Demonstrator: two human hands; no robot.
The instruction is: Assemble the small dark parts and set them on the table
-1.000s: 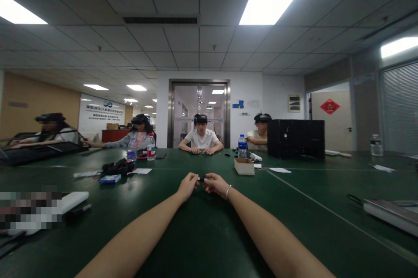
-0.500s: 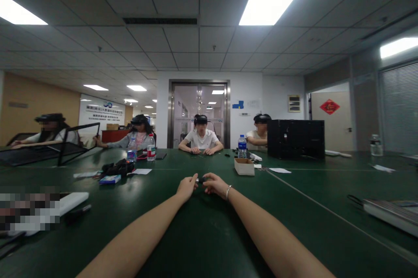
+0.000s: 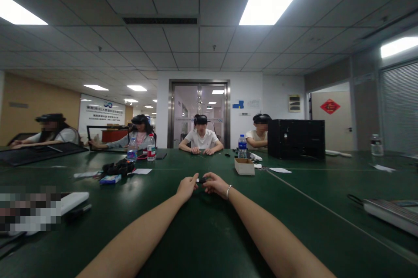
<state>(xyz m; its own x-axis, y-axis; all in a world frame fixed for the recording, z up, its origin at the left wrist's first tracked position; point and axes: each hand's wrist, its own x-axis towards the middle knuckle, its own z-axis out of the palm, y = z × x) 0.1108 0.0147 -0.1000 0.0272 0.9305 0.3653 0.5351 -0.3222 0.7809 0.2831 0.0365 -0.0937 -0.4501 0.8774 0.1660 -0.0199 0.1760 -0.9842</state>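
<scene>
Both my arms reach out over a dark green table (image 3: 202, 234). My left hand (image 3: 187, 188) and my right hand (image 3: 216, 184) meet at the middle of the table, fingertips pinched together on a small dark part (image 3: 201, 180) held between them. It is too small to make out in detail. A thin bracelet circles my right wrist. A small open cardboard box (image 3: 244, 166) stands just beyond my right hand.
Several other people sit at the far side and left of the table. A black box-like case (image 3: 295, 138) stands at the back right, water bottles (image 3: 242, 146) (image 3: 150, 147) further back, a black pile (image 3: 118, 167) and a blue pack (image 3: 110, 178) left, a flat grey device (image 3: 390, 213) right.
My hands have barely moved and still hold the small part. At the far left, a person has tilted up and then shifted a dark frame panel.
</scene>
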